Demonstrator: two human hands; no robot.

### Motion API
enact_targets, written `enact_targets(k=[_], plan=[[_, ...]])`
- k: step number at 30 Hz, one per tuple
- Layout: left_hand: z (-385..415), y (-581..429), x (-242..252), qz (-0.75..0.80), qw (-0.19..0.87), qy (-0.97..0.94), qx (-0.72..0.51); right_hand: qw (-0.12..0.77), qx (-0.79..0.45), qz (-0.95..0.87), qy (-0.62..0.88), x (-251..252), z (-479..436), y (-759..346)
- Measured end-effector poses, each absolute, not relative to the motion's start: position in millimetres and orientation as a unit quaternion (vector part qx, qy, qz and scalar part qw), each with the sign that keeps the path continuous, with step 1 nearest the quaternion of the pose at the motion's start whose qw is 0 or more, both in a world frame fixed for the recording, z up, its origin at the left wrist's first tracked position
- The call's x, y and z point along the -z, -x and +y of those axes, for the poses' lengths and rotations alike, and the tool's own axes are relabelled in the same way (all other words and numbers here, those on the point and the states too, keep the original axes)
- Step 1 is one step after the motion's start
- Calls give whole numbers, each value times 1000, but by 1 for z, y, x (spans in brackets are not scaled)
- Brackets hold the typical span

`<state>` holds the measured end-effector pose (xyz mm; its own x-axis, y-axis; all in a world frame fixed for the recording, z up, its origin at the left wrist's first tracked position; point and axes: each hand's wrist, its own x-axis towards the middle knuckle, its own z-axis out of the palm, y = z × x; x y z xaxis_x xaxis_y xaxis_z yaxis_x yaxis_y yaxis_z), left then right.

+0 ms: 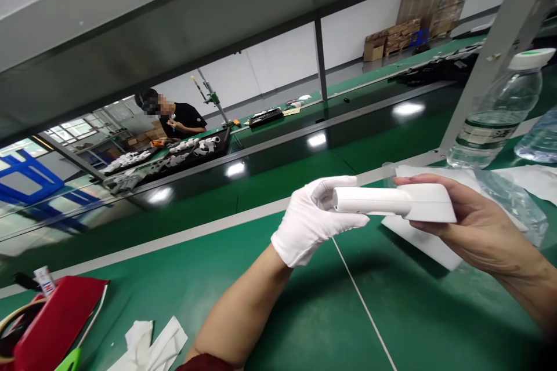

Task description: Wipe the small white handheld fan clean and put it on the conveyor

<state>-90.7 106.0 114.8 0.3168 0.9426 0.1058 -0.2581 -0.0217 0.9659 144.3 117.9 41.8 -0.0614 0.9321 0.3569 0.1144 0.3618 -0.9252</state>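
Note:
A white plastic handheld device (376,202) with a slim handle and a wider, boxy head is held level above the green table. My left hand (311,217), in a white glove, is closed around the handle's left end, fingers above and thumb below. The bare right hand (478,223) grips the wide head from the right side. Part of the head is hidden in that palm. Beneath the right hand lie a white flat block (422,242) and a clear plastic bag (516,208).
A water bottle (489,116) stands at the right by a metal post. At lower left are a red case (61,322), a tape roll (15,324) and a white glove or cloth (150,345). Across a dark conveyor, a co-worker (183,119) sits near trays of white parts (191,151).

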Motion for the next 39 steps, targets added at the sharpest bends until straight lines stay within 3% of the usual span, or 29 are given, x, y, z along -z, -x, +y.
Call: enact_targets(k=[11, 20, 28, 39], plan=[[110, 92, -113, 358, 636, -530, -432, 548, -366, -610, 441, -39, 118, -146], [121, 91, -101, 345, 596, -552, -470, 502, -470, -612, 390, -50, 118, -145], [118, 89, -106, 393, 580, -533, -475, 522, -369, -654, 405, -57, 115, -143], [115, 87, -104, 363, 588, -533, -488, 540, -368, -653, 382, -53, 118, -145]])
